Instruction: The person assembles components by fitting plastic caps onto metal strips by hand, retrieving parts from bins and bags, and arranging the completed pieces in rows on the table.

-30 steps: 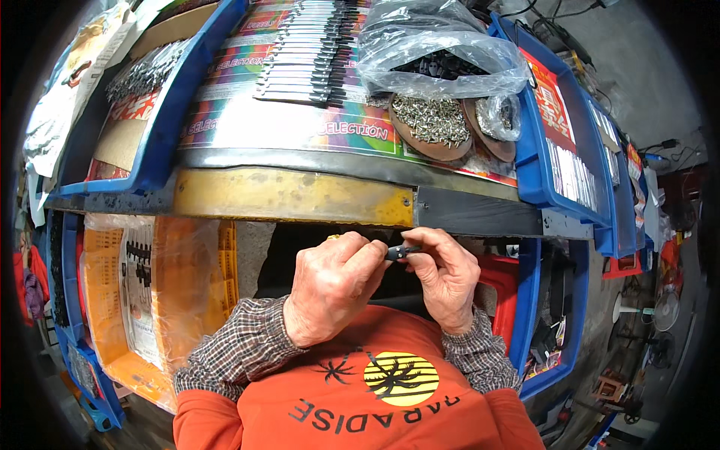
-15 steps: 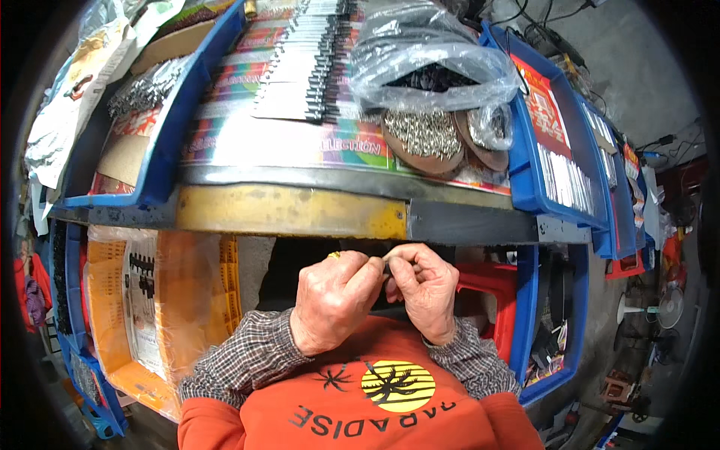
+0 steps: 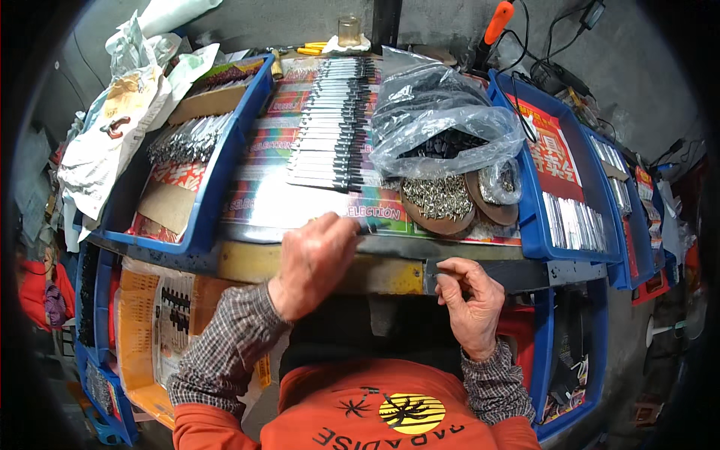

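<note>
Over the table's front edge, my left hand (image 3: 315, 251) is slightly blurred and closed. A small dark piece (image 3: 371, 225) sticks out from its fingertips, low above the colourful table covering (image 3: 259, 202). My right hand (image 3: 472, 304) is apart to the right, by the dark part of the table edge, thumb and fingers pinched together; whatever they hold is hidden. Beyond my left hand lies a row of slim white-and-silver rods with black ends (image 3: 326, 161), stacked side by side. Right of that row, small metal parts (image 3: 439, 204) fill a brown shallow holder.
A clear plastic bag (image 3: 442, 142) of black parts stands behind the metal parts. Blue trays flank the work surface, one at left (image 3: 199, 225) and one at right (image 3: 536, 232). Below the table are an orange basket (image 3: 139, 330) and another blue bin (image 3: 600, 337).
My hands were together over my lap, fingertips meeting at a small dark piece. They have parted: the left moved forward to the table edge, the right moved right. The view has shifted too.
</note>
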The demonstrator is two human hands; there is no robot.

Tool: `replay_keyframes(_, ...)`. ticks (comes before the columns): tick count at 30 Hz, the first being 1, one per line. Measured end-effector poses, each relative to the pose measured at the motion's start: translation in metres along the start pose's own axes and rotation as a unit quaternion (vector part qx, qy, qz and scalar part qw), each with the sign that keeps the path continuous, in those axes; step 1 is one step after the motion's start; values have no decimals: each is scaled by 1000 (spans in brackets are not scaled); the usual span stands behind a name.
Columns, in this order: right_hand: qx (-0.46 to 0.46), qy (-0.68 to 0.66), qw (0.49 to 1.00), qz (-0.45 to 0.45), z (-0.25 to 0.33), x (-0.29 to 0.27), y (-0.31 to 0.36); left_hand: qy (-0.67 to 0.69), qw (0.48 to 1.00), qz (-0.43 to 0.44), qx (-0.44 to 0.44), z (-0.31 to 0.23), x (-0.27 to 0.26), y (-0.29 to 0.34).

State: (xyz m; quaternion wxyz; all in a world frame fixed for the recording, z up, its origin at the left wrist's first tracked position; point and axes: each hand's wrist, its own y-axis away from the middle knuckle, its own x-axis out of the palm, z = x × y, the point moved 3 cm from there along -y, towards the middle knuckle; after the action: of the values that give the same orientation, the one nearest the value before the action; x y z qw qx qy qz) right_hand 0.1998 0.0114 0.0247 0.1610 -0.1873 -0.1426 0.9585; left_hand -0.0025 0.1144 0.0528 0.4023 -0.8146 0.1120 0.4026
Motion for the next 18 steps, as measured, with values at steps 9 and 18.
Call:
replay_keyframes(9, 23, -24, 999, 38, -11, 0, -17, -96, 995, -17, -32, 109, 31, -96)
replay_keyframes(18, -49, 47, 995, 74, -5, -9, -35, -113, 992, -54, 9, 179, 78, -177)
